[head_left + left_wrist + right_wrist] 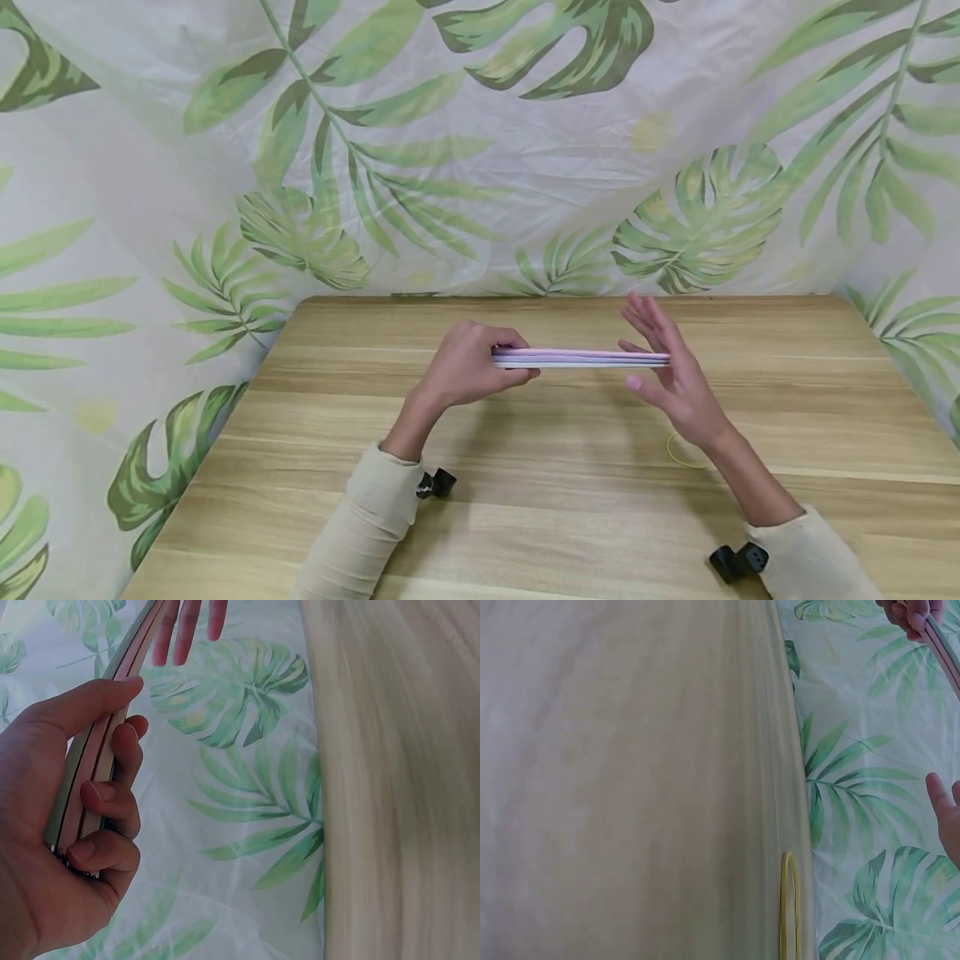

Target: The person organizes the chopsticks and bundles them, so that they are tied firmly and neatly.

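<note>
A thin stack of pastel notebooks (581, 358), pink, lilac and pale blue, is held level above the table and seen edge-on. My left hand (468, 362) grips its left end, the thumb on one face and the fingers on the other. In the left wrist view the left hand (82, 795) curls round the notebooks (94, 761); their covers are hidden. At the right end, my right hand (678, 379) has its fingers extended, the palm against or very near the stack's edge. Only part of the right hand (949, 825) shows in the right wrist view.
A yellow rubber band (678, 454) lies on the wooden table (562, 517), partly behind the right wrist. A leaf-patterned cloth (562, 167) hangs behind the table and along its sides. Small black cameras (437, 483) sit at both wrists.
</note>
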The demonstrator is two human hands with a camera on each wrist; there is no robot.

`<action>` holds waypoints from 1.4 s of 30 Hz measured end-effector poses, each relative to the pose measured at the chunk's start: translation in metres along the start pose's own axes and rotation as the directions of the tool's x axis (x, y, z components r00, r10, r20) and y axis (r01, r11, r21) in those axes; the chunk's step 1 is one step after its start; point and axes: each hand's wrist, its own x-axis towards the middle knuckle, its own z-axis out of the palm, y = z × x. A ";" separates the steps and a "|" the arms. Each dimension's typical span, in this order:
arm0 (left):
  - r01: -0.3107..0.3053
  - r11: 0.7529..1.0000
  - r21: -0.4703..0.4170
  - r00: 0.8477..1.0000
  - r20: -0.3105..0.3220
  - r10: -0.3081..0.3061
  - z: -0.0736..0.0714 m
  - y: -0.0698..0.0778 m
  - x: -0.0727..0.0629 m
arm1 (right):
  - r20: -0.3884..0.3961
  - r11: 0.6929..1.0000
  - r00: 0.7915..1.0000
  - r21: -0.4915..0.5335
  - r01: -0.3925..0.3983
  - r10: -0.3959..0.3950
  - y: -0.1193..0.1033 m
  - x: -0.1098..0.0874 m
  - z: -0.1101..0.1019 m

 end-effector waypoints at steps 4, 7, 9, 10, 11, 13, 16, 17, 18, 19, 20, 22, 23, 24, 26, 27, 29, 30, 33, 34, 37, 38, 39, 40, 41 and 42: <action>0.000 1.000 -0.029 1.000 -0.002 0.000 0.003 0.001 0.000 | 0.000 0.998 1.000 0.066 0.023 -0.023 0.000 0.000 0.001; 0.003 0.999 -0.045 1.000 0.012 -0.002 0.001 0.000 0.000 | 0.011 0.997 0.999 0.074 0.030 -0.031 -0.003 0.001 0.000; 0.007 0.999 -0.049 1.000 0.023 -0.006 -0.001 0.000 0.000 | 0.008 0.996 0.999 0.077 0.039 -0.040 -0.005 0.003 -0.001; 0.006 0.999 -0.047 1.000 0.026 -0.005 -0.002 -0.001 0.000 | 0.005 0.996 0.999 0.081 0.047 -0.047 -0.006 0.004 -0.002; 0.007 0.999 -0.046 1.000 0.028 -0.006 -0.003 -0.001 0.000 | 0.000 0.995 0.998 0.086 0.056 -0.056 -0.007 0.004 -0.003; 0.008 0.999 -0.044 1.000 0.029 -0.006 -0.005 -0.002 -0.001 | -0.005 0.993 0.997 0.094 0.073 -0.073 -0.008 0.004 -0.003; 0.005 0.999 -0.036 1.000 0.022 -0.005 -0.006 -0.003 -0.001 | 0.012 0.992 0.996 0.090 0.084 -0.085 -0.009 0.004 0.000; 0.004 0.999 -0.036 1.000 0.019 -0.004 -0.006 -0.003 -0.002 | 0.022 0.992 0.996 0.087 0.088 -0.090 -0.008 0.003 0.001; 0.003 0.999 -0.035 1.000 0.016 -0.002 -0.005 -0.003 -0.002 | 0.030 0.992 0.995 0.085 0.090 -0.093 -0.008 0.003 0.003; 0.001 0.999 -0.032 1.000 0.011 0.000 -0.005 -0.003 -0.002 | 0.037 0.993 0.995 0.080 0.090 -0.093 -0.007 0.002 0.004; -0.002 1.000 -0.029 1.000 0.008 0.002 -0.005 -0.003 -0.002 | 0.041 0.993 0.995 0.076 0.090 -0.094 -0.007 0.002 0.005; -0.007 1.000 -0.023 1.000 0.002 0.007 -0.003 -0.003 -0.003 | 0.043 0.993 0.994 0.074 0.094 -0.097 -0.006 0.001 0.007; -0.008 1.000 -0.019 1.000 -0.001 0.008 -0.002 -0.002 -0.003 | 0.039 0.993 0.995 0.074 0.093 -0.096 -0.005 0.001 0.007; -0.011 1.000 -0.012 1.000 -0.004 0.011 -0.001 -0.003 -0.003 | 0.037 0.993 0.995 0.073 0.089 -0.092 -0.005 0.000 0.008; -0.016 1.000 0.006 1.000 -0.008 0.016 0.000 -0.002 -0.002 | 0.032 0.995 0.997 0.070 0.069 -0.071 -0.006 0.000 0.008; -0.018 1.000 0.016 1.000 -0.009 0.019 0.000 -0.002 -0.002 | 0.030 0.996 0.998 0.069 0.055 -0.057 -0.006 0.000 0.008; -0.023 0.999 0.039 1.000 -0.011 0.024 0.000 -0.002 -0.002 | 0.030 0.997 0.999 0.068 0.025 -0.027 -0.007 0.000 0.009; -0.026 0.998 0.052 1.000 -0.012 0.027 0.000 -0.002 -0.002 | 0.032 0.997 0.999 0.069 0.018 -0.020 -0.008 0.000 0.009; -0.030 0.997 0.077 0.999 -0.018 0.031 -0.002 -0.002 -0.002 | 0.039 0.997 0.999 0.074 0.013 -0.016 -0.009 0.001 0.010; -0.029 0.996 0.083 0.999 -0.023 0.031 -0.002 -0.002 -0.001 | 0.044 0.997 0.999 0.076 0.015 -0.018 -0.010 0.001 0.010; -0.033 0.995 0.097 0.999 -0.040 0.037 -0.004 -0.002 -0.002 | 0.053 0.996 0.999 0.086 0.004 -0.008 -0.010 0.002 0.010; -0.041 0.994 0.104 0.998 -0.046 0.046 -0.004 -0.002 -0.002 | 0.054 0.996 0.999 0.091 -0.012 0.008 -0.010 0.002 0.009; -0.050 0.993 0.109 0.997 -0.053 0.056 -0.004 -0.002 -0.002 | 0.054 0.995 0.998 0.097 -0.034 0.028 -0.011 0.002 0.009; -0.062 0.991 0.118 0.996 -0.060 0.069 -0.004 -0.003 -0.002 | 0.054 0.993 0.997 0.105 -0.059 0.053 -0.011 0.001 0.008; -0.074 0.989 0.127 0.994 -0.067 0.083 -0.004 -0.003 -0.002 | 0.054 0.990 0.995 0.111 -0.085 0.079 -0.011 0.001 0.008; -0.087 0.987 0.135 0.992 -0.077 0.098 -0.003 -0.003 -0.002 | 0.053 0.987 0.993 0.118 -0.111 0.106 -0.011 0.000 0.007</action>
